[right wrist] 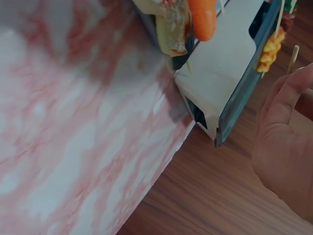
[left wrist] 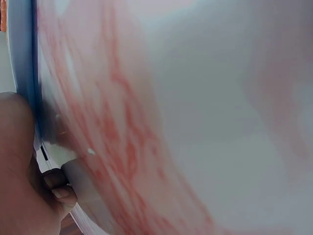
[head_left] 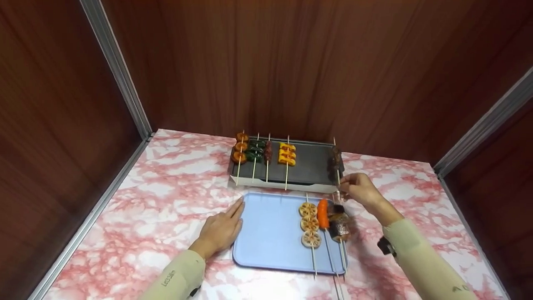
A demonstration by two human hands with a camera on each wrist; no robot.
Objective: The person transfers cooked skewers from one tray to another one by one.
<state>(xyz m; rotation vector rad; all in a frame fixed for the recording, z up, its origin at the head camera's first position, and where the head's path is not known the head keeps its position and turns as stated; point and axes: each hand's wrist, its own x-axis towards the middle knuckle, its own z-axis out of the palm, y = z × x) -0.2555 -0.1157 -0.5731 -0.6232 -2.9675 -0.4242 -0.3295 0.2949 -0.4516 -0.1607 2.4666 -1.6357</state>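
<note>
My right hand (head_left: 361,191) pinches the stick of a dark brown meat skewer (head_left: 336,159) at the right end of a black grill plate (head_left: 310,166). In the right wrist view, the stick's end (right wrist: 293,59) pokes out beyond the fingers. With fingers extended, my left hand (head_left: 220,228) touches the left edge of a blue tray (head_left: 268,237). The left wrist view shows part of that hand (left wrist: 19,181) against the tray's side. On the tray's right half lie a lotus root skewer (head_left: 309,224), an orange-red sausage skewer (head_left: 323,214) and a dark-skinned chunky skewer (head_left: 340,228).
Across the grill's left half lie skewers of orange-brown rounds (head_left: 240,146), dark green pieces (head_left: 255,152), reddish meat (head_left: 267,152) and yellow pieces (head_left: 287,154). Brown panels (head_left: 266,71) enclose the back and sides of the pink-and-white marbled table (head_left: 166,200).
</note>
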